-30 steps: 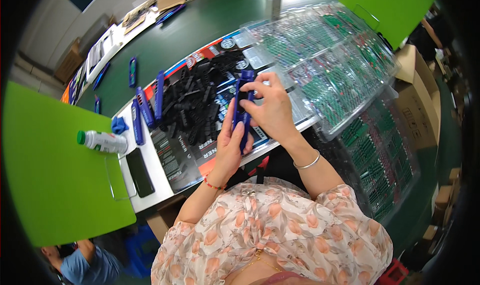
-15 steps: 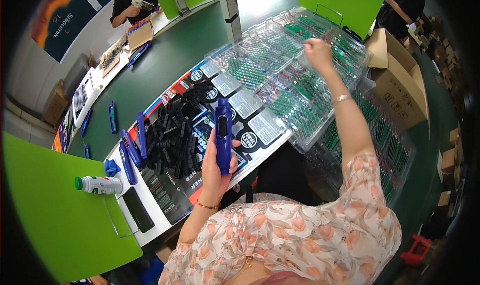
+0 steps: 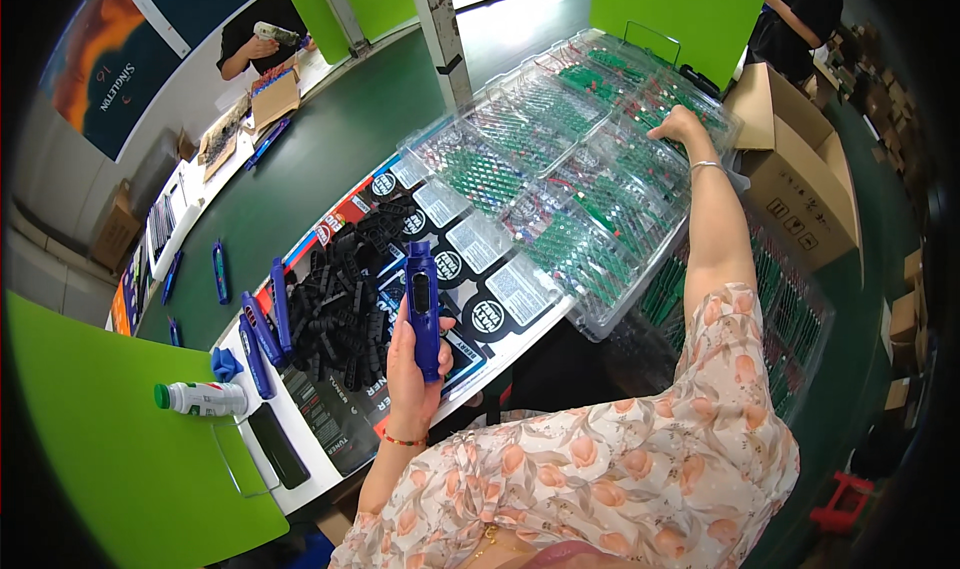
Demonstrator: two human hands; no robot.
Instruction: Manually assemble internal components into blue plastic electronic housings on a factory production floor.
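Observation:
My left hand (image 3: 405, 381) is wrapped round a long blue plastic casing (image 3: 425, 329) with a dark oval window, held upright above the near edge of the table. Over the far right of a clear plastic tray (image 3: 598, 327), my right hand (image 3: 682, 127) reaches down with its fingers curled. Whether anything is between those fingertips is too small to see. Several rows of green circuit boards (image 3: 565, 249) with red wires fill the tray's compartments. A heap of small black plastic parts (image 3: 335, 304) lies left of the casing.
More blue casings (image 3: 256, 357) lie left of the heap, near a white bottle (image 3: 205, 399) with a green cap and a black phone-like slab (image 3: 277, 444). A green partition (image 3: 110, 439) borders the left. An open cardboard box (image 3: 795, 169) stands beyond the tray. Other people work farther back.
My right hand has moved right and a little nearer over the tray, its fingers now lower at the boards. My left hand and the blue casing have shifted slightly left and down in view.

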